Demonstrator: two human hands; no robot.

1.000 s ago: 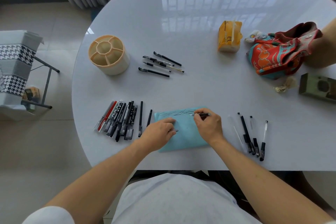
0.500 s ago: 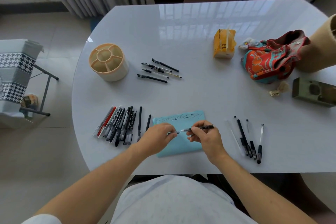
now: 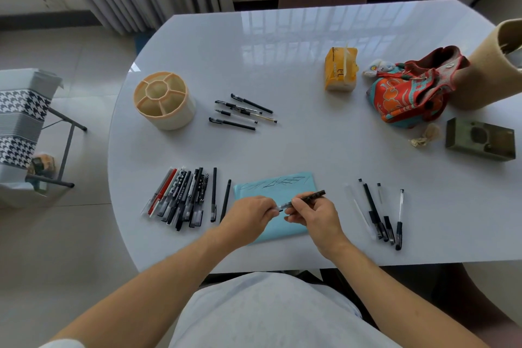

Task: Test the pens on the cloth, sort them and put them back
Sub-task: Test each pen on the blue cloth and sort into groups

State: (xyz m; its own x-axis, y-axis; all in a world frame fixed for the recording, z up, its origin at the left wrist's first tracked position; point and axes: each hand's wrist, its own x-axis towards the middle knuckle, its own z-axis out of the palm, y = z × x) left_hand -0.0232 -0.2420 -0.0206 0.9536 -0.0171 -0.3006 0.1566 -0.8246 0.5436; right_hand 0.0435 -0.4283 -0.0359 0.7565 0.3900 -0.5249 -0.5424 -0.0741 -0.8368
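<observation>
Both hands over the near part of the cloth (image 3: pixel 282 232), light blue, flat on the table (image 3: pixel 310 150). Right hand (image 3: pixel 316 215) fingers pinch a pen (image 3: pixel 309 197) by its barrel, tip toward the left hand (image 3: pixel 248 216). Left fingers curled at the pen's tip end; what they pinch, cannot tell. Ink strokes along the cloth's far edge. Left of cloth: packed row of pens (image 3: pixel 180 198). Right of cloth: four more pens (image 3: pixel 381 215). Beyond the cloth: loose pens (image 3: pixel 243 111), then a divided round holder (image 3: pixel 163 103) to their left.

I note a light-blue cloth (image 3: pixel 285 186) with dark scribbles, a cream holder (image 3: pixel 165 106), a yellow pack (image 3: pixel 340 70), an orange-teal pouch (image 3: pixel 406 96) and a houndstooth stool (image 3: pixel 19 110).
</observation>
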